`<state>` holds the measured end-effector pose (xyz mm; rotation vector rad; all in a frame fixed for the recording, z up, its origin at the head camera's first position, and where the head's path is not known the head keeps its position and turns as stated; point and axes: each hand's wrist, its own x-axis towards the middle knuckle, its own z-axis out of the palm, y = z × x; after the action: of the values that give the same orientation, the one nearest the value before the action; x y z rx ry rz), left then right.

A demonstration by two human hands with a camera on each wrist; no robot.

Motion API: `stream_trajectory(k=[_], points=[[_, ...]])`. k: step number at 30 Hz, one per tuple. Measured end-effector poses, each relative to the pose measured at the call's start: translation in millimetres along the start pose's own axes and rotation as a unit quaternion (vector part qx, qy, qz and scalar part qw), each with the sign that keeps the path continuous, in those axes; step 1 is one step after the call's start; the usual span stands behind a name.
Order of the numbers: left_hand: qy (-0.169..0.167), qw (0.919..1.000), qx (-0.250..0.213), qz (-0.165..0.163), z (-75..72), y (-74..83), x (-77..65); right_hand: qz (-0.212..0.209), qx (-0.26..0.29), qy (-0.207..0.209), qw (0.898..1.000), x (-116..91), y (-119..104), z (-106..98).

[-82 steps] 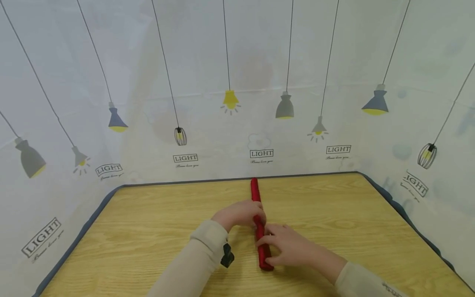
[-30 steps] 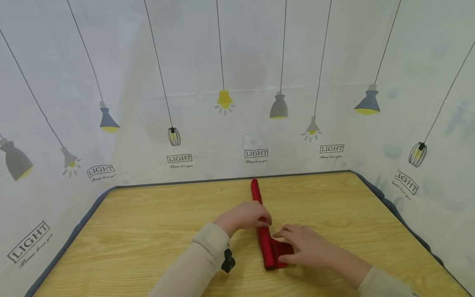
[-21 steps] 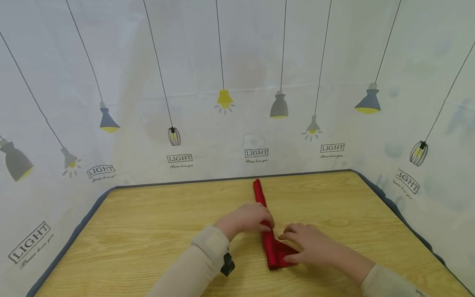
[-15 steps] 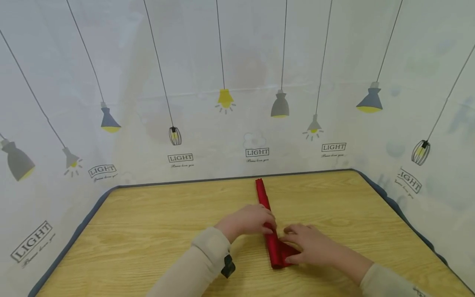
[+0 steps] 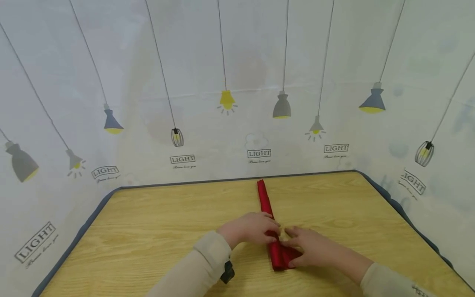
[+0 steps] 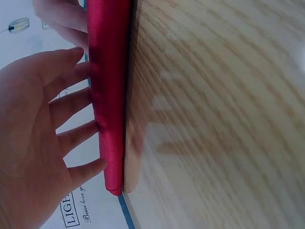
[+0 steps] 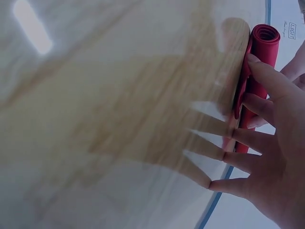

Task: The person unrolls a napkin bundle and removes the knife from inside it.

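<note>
A red cloth roll lies lengthwise on the table, its far end close to the back edge. The right wrist view shows its near end wound in a spiral. To the right of the roll spreads a loose flap of the same cloth. My left hand arches over the roll's middle; in the left wrist view its spread fingers touch the roll with their tips. Beside the near end, my right hand has thumb and index finger on the flap, the other fingers spread with tips down on the table.
The wood-grain table is glossy and has a dark blue edging. Behind and at both sides stands a pale curtain-like backdrop printed with hanging lamps. A small black object sits at my left cuff.
Earlier the cloth was a closed roll; then a flap came out to its right. The roll has since shifted slightly right, less flap shows, and my left hand has slid nearer along it.
</note>
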<state>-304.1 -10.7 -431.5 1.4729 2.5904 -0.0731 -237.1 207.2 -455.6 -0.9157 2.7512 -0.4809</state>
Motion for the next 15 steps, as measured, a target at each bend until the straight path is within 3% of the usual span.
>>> stream_trajectory(k=[7,15], points=[[0.024,0.9997,-0.002,0.003,1.1,-1.5,-5.3,0.0,-0.007,-0.012,1.0,2.1,-1.1,-1.8],[0.059,0.9966,0.033,-0.046,6.0,0.8,-11.9,0.008,-0.003,-0.021,1.0,2.5,-1.0,-2.3]])
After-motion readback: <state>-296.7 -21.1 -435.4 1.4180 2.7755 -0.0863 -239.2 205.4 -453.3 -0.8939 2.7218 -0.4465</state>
